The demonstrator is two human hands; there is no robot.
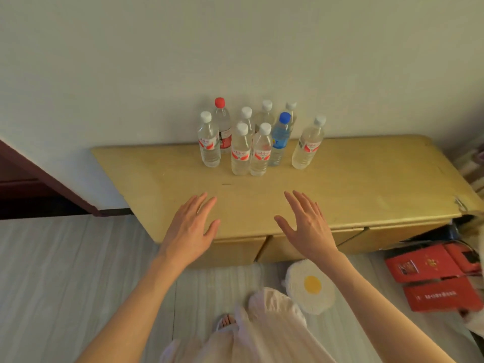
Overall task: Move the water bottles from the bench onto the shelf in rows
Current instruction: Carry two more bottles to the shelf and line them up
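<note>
Both empty, fingers spread: left hand (192,226), right hand (305,224). Nothing moved yet; next, grasp bottles (239,150) just beyond fingertips.

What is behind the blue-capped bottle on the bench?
Behind the blue-capped bottle stands a white-capped bottle, close to the wall. Its lower part is covered.

Rear bottles (265,115) half-hidden behind front ones; red boxes (442,279) perhaps cut at right edge.
</note>
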